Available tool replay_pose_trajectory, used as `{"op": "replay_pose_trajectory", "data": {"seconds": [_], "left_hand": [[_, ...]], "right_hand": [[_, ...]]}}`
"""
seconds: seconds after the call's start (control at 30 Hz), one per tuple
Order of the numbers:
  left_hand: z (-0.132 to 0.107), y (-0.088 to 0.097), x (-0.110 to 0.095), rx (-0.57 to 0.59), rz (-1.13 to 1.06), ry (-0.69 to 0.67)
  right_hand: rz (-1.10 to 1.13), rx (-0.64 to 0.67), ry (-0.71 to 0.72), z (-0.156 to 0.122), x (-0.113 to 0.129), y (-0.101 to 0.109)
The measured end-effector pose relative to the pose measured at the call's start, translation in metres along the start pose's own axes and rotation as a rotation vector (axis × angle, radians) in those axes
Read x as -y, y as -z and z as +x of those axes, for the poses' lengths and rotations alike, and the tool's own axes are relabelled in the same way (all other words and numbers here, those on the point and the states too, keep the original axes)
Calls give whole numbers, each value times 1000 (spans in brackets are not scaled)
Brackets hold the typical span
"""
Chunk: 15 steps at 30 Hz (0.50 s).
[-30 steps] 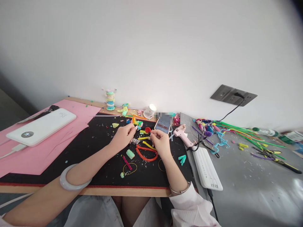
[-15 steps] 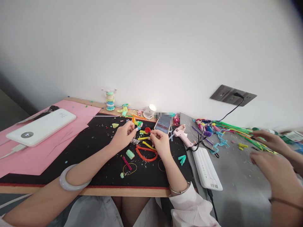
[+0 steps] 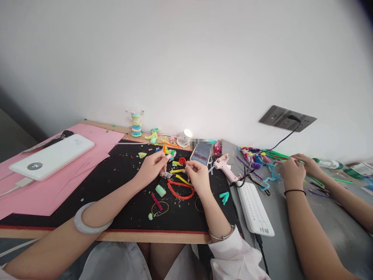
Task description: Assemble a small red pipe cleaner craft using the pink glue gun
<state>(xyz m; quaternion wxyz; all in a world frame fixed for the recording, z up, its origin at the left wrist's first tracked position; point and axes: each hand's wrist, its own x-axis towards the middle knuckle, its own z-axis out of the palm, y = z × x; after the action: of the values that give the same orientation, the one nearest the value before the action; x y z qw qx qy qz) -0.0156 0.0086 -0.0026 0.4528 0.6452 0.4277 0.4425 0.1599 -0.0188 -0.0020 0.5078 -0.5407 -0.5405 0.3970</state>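
Observation:
My left hand [image 3: 152, 166] pinches a small fuzzy figure [image 3: 170, 153] of orange, yellow, green and blue pipe cleaner. To its right, my right hand [image 3: 199, 177] has its fingertips closed at a small red round piece [image 3: 182, 160] with a dark spot beside it; the exact grip is partly hidden. Pliers with red-orange handles [image 3: 181, 192] lie on the black mat [image 3: 122, 202] below both hands. Yellow pipe cleaner pieces [image 3: 183, 179] rest near the right fingertips. A mint fuzzy piece [image 3: 160, 190] and a magenta strip [image 3: 156, 202] lie nearer to me.
Behind stand a paper cup [image 3: 185, 138] and a striped fuzzy spool shape [image 3: 136, 125]. A phone [image 3: 201, 152], pink glue gun [image 3: 225, 169] and white power bank [image 3: 255, 210] are rightward. Another person's hands [image 3: 294, 171] work at right. Pink paper [image 3: 70, 186] bears another power bank [image 3: 52, 156].
The co-worker's hands have moved left toward the blue and green pipe cleaners. My left hand has shifted only slightly around the fuzzy figure; my right hand stays in place.

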Motion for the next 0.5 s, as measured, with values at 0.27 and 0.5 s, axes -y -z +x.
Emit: {"op": "replay_pose_trajectory", "data": {"seconds": [0.27,0.5], "left_hand": [[3,0,1,110,-356,141],[2,0,-2,70,-327,129]], "right_hand": [[1,0,9,-1,1,0],[3,-2,3,0,0,0]]}}
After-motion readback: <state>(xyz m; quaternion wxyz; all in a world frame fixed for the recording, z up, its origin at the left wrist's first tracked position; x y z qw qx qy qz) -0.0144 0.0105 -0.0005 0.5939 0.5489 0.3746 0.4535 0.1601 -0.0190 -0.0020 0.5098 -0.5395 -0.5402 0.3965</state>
